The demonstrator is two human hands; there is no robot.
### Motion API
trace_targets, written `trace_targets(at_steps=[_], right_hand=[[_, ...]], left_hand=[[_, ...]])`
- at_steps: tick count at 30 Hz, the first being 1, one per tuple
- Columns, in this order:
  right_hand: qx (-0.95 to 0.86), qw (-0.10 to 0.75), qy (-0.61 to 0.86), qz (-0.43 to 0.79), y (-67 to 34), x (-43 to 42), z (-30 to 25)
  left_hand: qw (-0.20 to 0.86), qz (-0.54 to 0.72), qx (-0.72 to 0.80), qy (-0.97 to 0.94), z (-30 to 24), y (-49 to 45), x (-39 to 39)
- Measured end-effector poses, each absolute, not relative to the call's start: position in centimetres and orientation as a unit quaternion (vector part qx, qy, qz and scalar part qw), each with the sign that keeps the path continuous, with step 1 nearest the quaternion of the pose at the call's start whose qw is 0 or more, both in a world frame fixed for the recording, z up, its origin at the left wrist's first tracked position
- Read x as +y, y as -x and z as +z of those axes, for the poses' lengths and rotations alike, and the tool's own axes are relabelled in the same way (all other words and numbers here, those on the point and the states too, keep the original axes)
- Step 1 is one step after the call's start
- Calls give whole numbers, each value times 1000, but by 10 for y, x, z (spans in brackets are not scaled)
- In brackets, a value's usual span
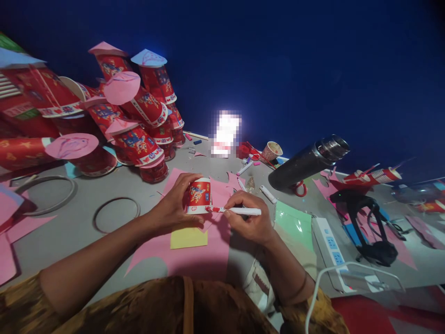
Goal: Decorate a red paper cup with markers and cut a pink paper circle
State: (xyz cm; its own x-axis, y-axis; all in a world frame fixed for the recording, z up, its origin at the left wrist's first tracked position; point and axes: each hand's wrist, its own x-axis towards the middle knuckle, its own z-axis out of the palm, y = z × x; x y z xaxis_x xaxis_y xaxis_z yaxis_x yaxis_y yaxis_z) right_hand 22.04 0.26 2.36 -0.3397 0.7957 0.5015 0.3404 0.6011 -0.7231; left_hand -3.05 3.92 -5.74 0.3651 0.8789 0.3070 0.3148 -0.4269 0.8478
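My left hand [175, 204] is wrapped round a red printed paper cup [198, 195] that stands upside down on a pink paper sheet [194, 253]. My right hand [248, 218] pinches a white marker with a red tip [239, 211], its tip touching the cup's rim at the lower right. A yellow note [188, 238] lies on the pink sheet just below the cup.
A pile of red cups with pink paper discs [121, 111] fills the back left. Wire rings [116, 213] lie on the grey table. A dark flask [308, 161], a green sheet [294, 222], a white power strip [330, 246] and a black glue gun [368, 222] sit at the right.
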Motion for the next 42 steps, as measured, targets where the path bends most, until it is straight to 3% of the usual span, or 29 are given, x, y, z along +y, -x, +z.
trace_targets(at_steps=[11, 24, 42], right_hand=[[-771, 465, 350, 259, -226, 5, 29], [-777, 435, 361, 275, -227, 5, 27], [-744, 475, 378, 280, -227, 2, 28]], left_hand=[[332, 394, 403, -757, -52, 32, 38], [370, 376, 423, -737, -52, 31, 38], [415, 394, 411, -710, -48, 29, 34]])
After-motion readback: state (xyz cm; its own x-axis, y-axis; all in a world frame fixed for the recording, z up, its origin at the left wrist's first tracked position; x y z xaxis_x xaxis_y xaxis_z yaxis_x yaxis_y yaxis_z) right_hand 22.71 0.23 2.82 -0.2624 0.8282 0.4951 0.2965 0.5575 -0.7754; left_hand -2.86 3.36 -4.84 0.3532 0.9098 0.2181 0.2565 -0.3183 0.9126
